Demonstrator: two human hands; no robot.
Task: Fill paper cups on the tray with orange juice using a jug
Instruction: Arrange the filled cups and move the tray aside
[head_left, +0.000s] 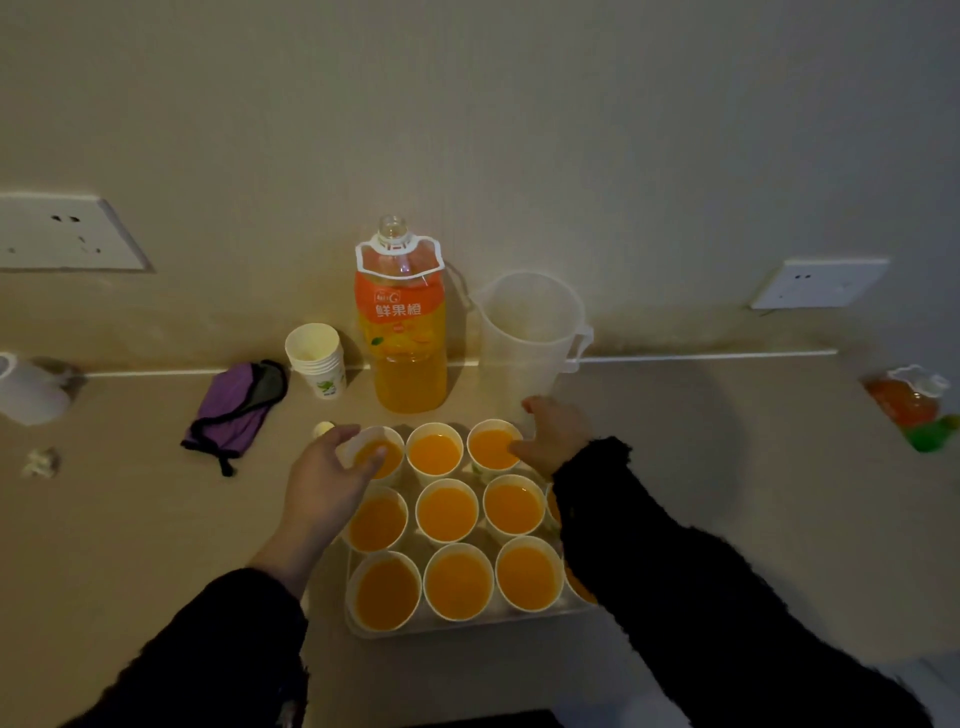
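View: head, looked down on a beige table set against a wall.
Tray: clear plastic, lay at centre of table, near front edge.
Paper cups: stood in 3 rows on tray; 9 seen whole, each filled with orange juice; others partly hidden under right sleeve.
Left hand: reached over far-left corner of tray; thumb and fingers pinched rim of far-left cup.
Right hand: held over far-right end of tray; fingers apart and fairly straight, gripped nothing; 1 fingertip at rim of a cup, contact unclear.
Jug: translucent, empty, stood upright behind tray, just beyond right hand.
Juice bottle: uncapped, partly full, stood just left of jug.
Spare cups: 1 nested stack, left of bottle.
Purple pouch: lay left of stack.
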